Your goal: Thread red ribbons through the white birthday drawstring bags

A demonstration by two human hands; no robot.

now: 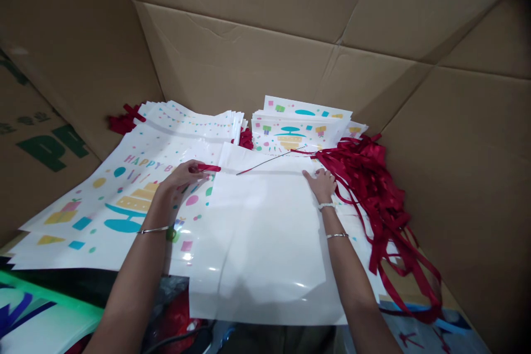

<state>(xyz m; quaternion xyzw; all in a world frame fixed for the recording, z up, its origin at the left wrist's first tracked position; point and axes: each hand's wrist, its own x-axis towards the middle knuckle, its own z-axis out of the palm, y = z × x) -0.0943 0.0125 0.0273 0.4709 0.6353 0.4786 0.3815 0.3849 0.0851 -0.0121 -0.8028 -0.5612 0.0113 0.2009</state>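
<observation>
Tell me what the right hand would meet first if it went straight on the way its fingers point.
Most likely the near strands of the red ribbons, just beyond the right hand, before the stacked printed sheets; their exact depth is unclear.

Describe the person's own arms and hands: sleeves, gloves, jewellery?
Left hand and right hand both ungloved; no sleeves show. Above the left wrist sits one thin, silver-coloured metal bangle. On the right, a narrow, whitish bracelet circles the wrist, with a thin, silver-coloured metal band higher up. Rings: too small to tell.
</observation>
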